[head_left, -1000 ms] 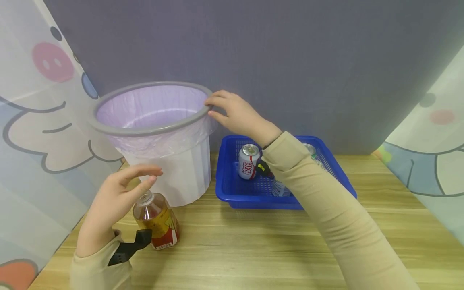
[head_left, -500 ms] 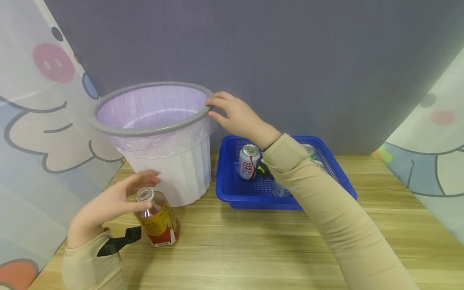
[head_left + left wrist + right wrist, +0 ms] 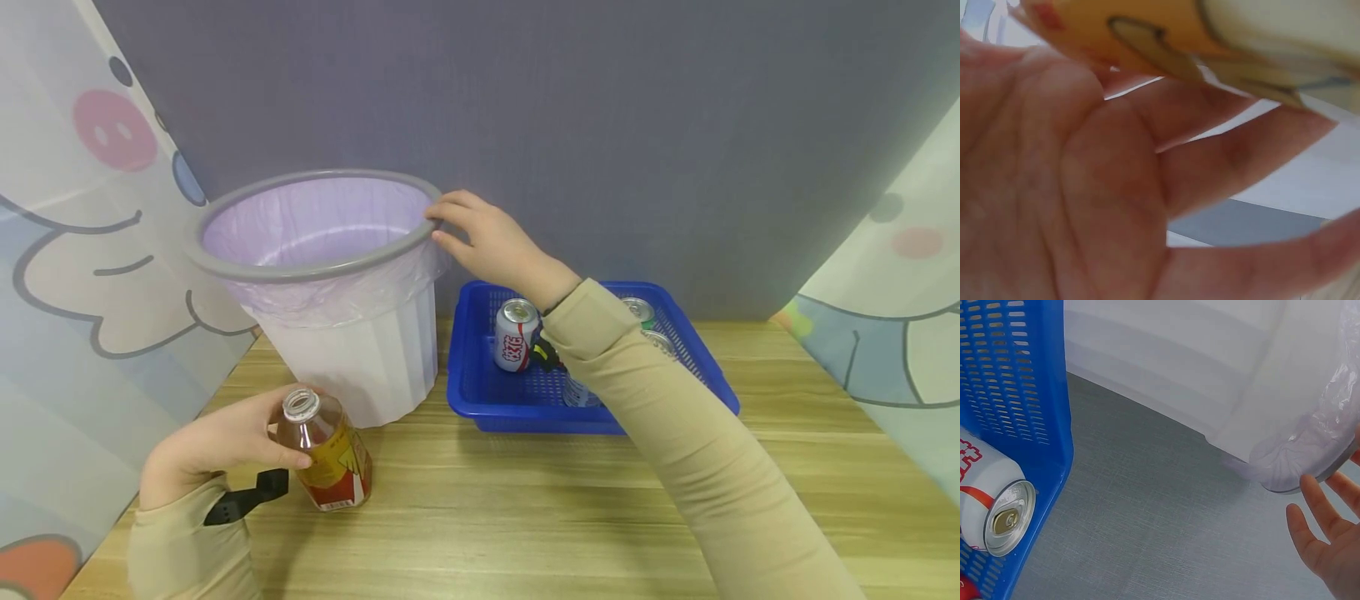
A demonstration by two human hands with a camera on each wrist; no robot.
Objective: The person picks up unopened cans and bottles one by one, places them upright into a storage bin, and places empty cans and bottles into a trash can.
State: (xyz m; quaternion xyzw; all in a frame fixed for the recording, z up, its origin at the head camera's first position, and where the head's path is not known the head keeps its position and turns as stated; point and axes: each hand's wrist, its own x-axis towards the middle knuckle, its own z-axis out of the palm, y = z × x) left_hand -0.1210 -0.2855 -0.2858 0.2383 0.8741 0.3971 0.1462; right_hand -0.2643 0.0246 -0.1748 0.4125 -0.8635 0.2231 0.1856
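Observation:
My left hand [image 3: 228,442] is around the upper part of a clear plastic bottle [image 3: 324,462] with a yellow and red label. The thumb lies across its front and the other fingers pass behind it. The bottle stands uncapped on the table. In the left wrist view its yellow label [image 3: 1147,37] lies close against the fingers [image 3: 1222,169]. Fingertips of my right hand [image 3: 487,237] rest on the grey rim [image 3: 315,271] of a white bin [image 3: 390,350] lined with a translucent purple bag [image 3: 322,208]. In the right wrist view those fingers [image 3: 1319,506] are spread and lightly bent.
Right of the bin stands a blue perforated basket [image 3: 480,408]. It holds a white can [image 3: 513,337], a can with a green edge [image 3: 639,312] and other items, partly behind my right forearm. A grey panel [image 3: 600,125] rises behind the wooden table [image 3: 480,517].
My left hand has come down from above the bottle, past its neck, and closed around its upper body. The right hand stays at the bin's rim.

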